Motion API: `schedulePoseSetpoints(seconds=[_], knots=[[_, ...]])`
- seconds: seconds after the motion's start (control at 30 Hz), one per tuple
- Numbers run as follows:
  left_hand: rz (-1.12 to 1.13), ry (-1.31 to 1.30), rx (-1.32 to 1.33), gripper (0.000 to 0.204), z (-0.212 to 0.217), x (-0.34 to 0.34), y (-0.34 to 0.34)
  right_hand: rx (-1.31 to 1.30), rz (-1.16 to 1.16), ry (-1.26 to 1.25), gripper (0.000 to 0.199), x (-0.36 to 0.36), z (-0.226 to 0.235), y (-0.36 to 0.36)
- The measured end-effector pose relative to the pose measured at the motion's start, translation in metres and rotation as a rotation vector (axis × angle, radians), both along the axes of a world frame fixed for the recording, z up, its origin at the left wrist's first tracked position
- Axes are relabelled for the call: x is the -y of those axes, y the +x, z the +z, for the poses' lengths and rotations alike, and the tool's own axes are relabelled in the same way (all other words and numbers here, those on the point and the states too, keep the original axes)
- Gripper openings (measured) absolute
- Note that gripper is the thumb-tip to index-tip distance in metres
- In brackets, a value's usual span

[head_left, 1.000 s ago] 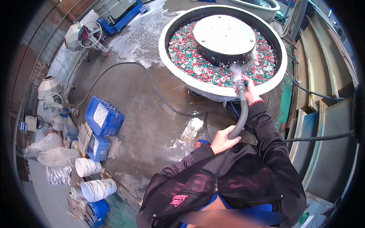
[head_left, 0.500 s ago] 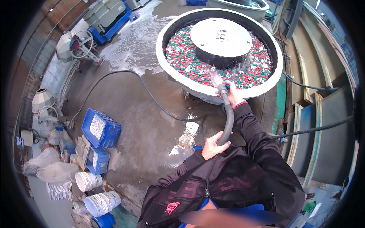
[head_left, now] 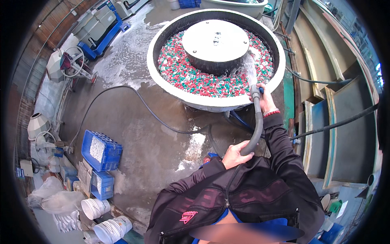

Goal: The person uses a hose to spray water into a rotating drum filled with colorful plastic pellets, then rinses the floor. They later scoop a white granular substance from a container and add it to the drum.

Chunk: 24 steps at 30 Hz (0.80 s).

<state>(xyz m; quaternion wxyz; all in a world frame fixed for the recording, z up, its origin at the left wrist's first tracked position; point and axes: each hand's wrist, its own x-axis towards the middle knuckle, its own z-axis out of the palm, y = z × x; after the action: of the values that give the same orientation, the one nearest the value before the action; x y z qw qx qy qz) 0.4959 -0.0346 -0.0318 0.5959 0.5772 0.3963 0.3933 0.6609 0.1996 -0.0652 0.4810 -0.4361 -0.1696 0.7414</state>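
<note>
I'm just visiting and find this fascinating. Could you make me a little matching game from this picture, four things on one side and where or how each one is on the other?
1. Left hand
2. Right hand
3. Grey hose
4. Round tub

A. Full of small red, green and white pieces
B. Letting out a stream of water
C. Holding on lower down, close to the dark jacket
D. Holding on near the spraying end

Pairs: 1-C, 2-D, 3-B, 4-A

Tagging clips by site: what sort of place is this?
Probably a factory workshop: a big round tub holding small red, green and white pieces, blue crates, and a wet floor.
</note>
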Motion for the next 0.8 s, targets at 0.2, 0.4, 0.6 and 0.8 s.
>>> schedulePoseSetpoints(seconds=[0.2, 0.4, 0.6, 0.8], knots=[[0.155, -0.024, -0.050, 0.040, -0.004, -0.005, 0.022, 0.802, -0.237, 0.389, 0.059, -0.023, -0.029, 0.006], [0.345, 0.103, -0.032, 0.044, -0.010, 0.000, 0.035, 0.942, 0.285, 0.980, 0.036, -0.020, 0.004, 0.045], [0.404, 0.056, -0.029, 0.046, -0.005, 0.003, 0.042, 1.089, 0.702, 1.116, 0.050, -0.021, 0.042, 0.073], [0.344, 0.089, 0.009, 0.047, -0.004, 0.000, 0.050, 1.140, 0.542, 1.279, 0.041, -0.033, 0.046, 0.082]])
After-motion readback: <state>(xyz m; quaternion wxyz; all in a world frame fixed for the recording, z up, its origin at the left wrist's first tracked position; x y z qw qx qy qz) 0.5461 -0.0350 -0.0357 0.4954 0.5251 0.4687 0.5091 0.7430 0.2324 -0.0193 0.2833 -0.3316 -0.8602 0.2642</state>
